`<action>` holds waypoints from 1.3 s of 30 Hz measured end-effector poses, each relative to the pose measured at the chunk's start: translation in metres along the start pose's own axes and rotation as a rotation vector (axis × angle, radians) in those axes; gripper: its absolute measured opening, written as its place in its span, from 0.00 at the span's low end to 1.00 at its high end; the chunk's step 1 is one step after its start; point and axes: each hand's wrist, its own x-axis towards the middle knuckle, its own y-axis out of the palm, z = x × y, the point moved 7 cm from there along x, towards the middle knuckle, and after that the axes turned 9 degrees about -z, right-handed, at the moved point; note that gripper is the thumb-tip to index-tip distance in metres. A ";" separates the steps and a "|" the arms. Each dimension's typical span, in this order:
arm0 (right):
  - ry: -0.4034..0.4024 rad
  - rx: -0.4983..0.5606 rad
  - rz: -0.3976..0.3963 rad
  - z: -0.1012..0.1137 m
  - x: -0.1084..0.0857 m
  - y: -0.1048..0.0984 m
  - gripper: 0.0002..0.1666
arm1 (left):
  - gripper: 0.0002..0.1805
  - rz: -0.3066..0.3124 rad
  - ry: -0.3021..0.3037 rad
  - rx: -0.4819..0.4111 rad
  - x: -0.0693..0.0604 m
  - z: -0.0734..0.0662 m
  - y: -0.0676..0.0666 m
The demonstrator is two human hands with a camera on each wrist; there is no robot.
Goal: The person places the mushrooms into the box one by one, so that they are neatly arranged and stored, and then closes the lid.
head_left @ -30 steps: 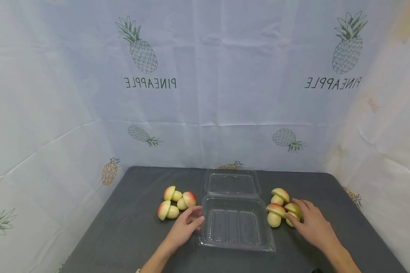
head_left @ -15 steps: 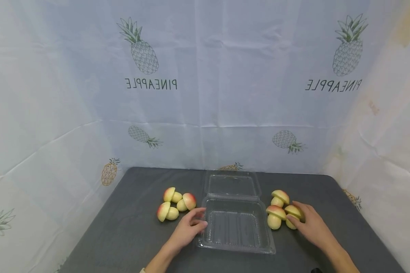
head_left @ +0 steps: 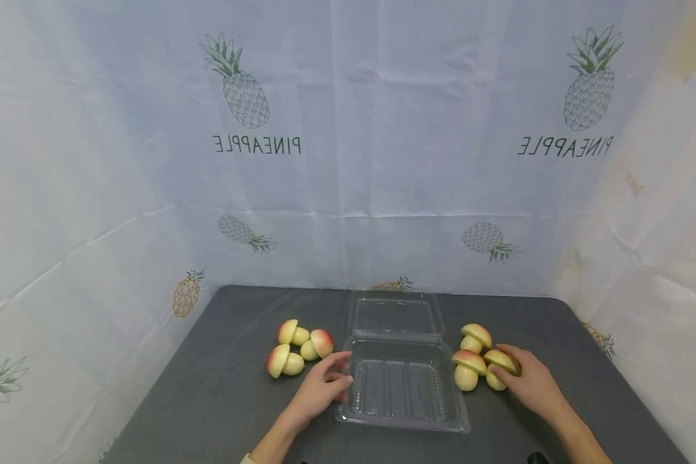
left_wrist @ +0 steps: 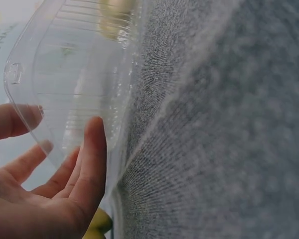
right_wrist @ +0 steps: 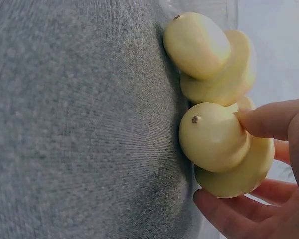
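Observation:
In the head view a clear plastic clamshell box [head_left: 403, 386] lies opened flat, its lid [head_left: 396, 316] folded back toward the wall. My left hand [head_left: 320, 386] is at the box's left side. In the left wrist view its spread, loosely bent fingers [left_wrist: 92, 159] touch or nearly touch the clear wall [left_wrist: 84, 94]. My right hand [head_left: 530, 380] holds a yellow toy mushroom [right_wrist: 214, 139] between thumb and fingers, still on the table. Two more toy mushrooms, one in front [head_left: 466, 368] and one behind [head_left: 475, 336], lie against it with reddish caps.
Three similar toy mushrooms [head_left: 290, 359] lie grouped left of the box. The dark grey table [head_left: 209, 399] is bounded by white cloth [head_left: 348, 161] printed with pineapples, at the back and both sides.
My left hand has shifted slightly right, closer to the box's left edge. My right hand has closed in a little more around the toy mushroom. The box and mushrooms stay in place.

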 end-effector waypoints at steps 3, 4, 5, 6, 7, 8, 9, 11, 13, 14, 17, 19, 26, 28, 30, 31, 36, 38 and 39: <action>-0.003 0.003 -0.022 0.000 -0.001 -0.002 0.34 | 0.28 -0.006 0.007 0.014 0.001 0.000 0.000; -0.005 0.001 -0.027 0.001 -0.001 -0.003 0.33 | 0.28 -0.008 0.010 0.018 0.002 0.000 0.000; -0.010 0.000 -0.033 0.001 -0.001 -0.004 0.33 | 0.28 -0.009 0.012 0.020 0.002 0.000 0.000; -0.015 -0.001 -0.038 0.002 -0.001 -0.005 0.33 | 0.28 -0.009 0.015 0.023 0.003 0.000 0.000; -0.018 0.000 -0.041 0.002 -0.002 -0.007 0.33 | 0.28 -0.008 0.016 0.025 0.003 0.000 0.000; -0.020 0.003 -0.044 0.003 -0.002 -0.008 0.33 | 0.28 -0.007 0.018 0.024 0.004 -0.001 0.000; -0.020 0.007 -0.043 0.004 -0.003 -0.009 0.33 | 0.28 -0.006 0.018 0.021 0.004 -0.001 0.000; -0.021 0.017 -0.043 0.007 -0.003 -0.012 0.34 | 0.28 -0.005 0.017 0.019 0.004 -0.001 0.000; -0.023 0.028 -0.039 0.011 -0.004 -0.016 0.34 | 0.29 -0.003 0.020 0.018 0.005 -0.001 0.000; -0.025 0.034 -0.039 0.013 -0.004 -0.017 0.34 | 0.29 -0.003 0.019 0.016 0.005 -0.001 0.000; -0.034 0.047 -0.047 0.020 -0.005 -0.023 0.34 | 0.29 0.002 0.020 0.019 0.005 -0.001 0.001; -0.041 0.055 -0.055 0.025 -0.006 -0.025 0.33 | 0.29 0.004 0.020 0.023 0.005 -0.001 0.001; -0.071 0.059 -0.096 0.045 -0.008 -0.031 0.32 | 0.29 0.016 0.044 0.052 0.005 -0.001 0.001; -0.079 0.076 -0.098 0.053 -0.008 -0.032 0.32 | 0.30 0.017 0.048 0.059 0.004 -0.001 0.001; -0.088 0.089 -0.097 0.061 -0.008 -0.032 0.31 | 0.30 0.013 0.045 0.065 0.005 0.000 0.001; -0.093 0.096 -0.096 0.065 -0.007 -0.032 0.31 | 0.30 0.012 0.045 0.067 0.005 0.000 0.001; -0.117 0.124 -0.091 0.080 -0.004 -0.029 0.31 | 0.29 -0.004 0.047 0.077 0.007 0.002 0.001; -0.130 0.128 -0.093 0.085 -0.002 -0.027 0.31 | 0.30 -0.007 0.051 0.080 0.007 0.001 0.001; -0.137 0.131 -0.093 0.088 -0.002 -0.026 0.31 | 0.30 -0.008 0.050 0.084 0.007 0.001 0.001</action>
